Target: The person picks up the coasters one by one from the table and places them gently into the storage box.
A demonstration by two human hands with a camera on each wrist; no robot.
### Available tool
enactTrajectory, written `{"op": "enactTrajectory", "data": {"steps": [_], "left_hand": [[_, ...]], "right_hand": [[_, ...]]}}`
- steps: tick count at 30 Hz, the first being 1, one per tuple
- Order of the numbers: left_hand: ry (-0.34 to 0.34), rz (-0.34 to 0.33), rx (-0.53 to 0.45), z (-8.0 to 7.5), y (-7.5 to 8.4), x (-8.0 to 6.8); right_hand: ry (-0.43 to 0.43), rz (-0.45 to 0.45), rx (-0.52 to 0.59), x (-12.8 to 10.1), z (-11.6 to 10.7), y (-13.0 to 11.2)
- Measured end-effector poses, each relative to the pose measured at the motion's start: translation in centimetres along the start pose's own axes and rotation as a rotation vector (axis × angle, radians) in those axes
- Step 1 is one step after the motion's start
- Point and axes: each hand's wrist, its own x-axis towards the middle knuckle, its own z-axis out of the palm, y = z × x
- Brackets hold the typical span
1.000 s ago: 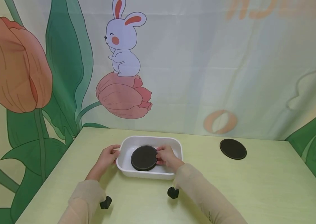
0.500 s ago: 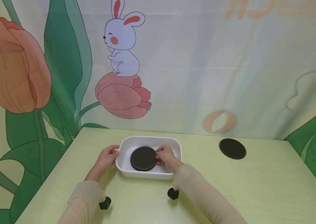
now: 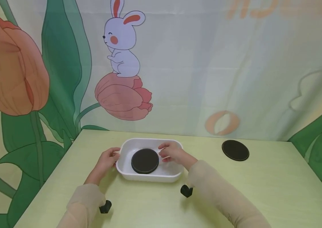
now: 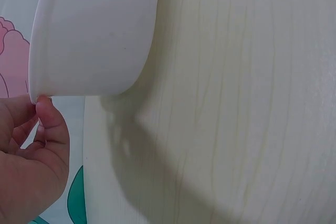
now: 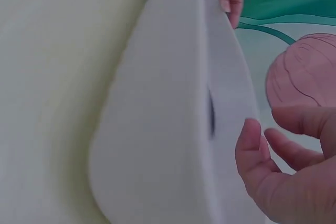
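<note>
One black disc point(image 3: 145, 161) lay inside the white tray point(image 3: 149, 178), left of its middle, as half a second earlier, but the right hand point(image 3: 173, 153) had let go of the disc's right edge and drawn back, fingers parted and holding nothing. The left hand point(image 3: 107, 159) pinched the tray's left rim. More open room lay right of the disc than left; pale tabletop point(image 3: 206, 171) separated the tray from a second round piece point(image 3: 235, 150) near the far edge.

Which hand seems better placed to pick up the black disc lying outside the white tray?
Probably the right hand: it holds nothing and is nearer that black disc. The left hand pinches the left end of the white tray.
</note>
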Motion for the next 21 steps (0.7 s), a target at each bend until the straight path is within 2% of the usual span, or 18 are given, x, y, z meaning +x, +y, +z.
{"op": "enactTrajectory", "data": {"steps": [5,11,16,21], "left_hand": [[0.003,-0.009,0.003,0.0,0.0,0.2],[0.007,-0.015,0.015,0.1,0.1,0.1],[0.007,-0.023,0.015,0.1,0.3,0.0],[0.013,-0.031,0.022,0.3,0.2,0.2]], "right_hand": [[-0.054,-0.009,-0.093,-0.9,-2.7,-1.7],[-0.060,-0.027,-0.111,-1.5,-6.4,-2.6],[-0.044,-0.061,-0.110,-1.8,-9.2,-2.3],[0.005,-0.067,-0.096,-1.7,-11.7,-1.1]]}}
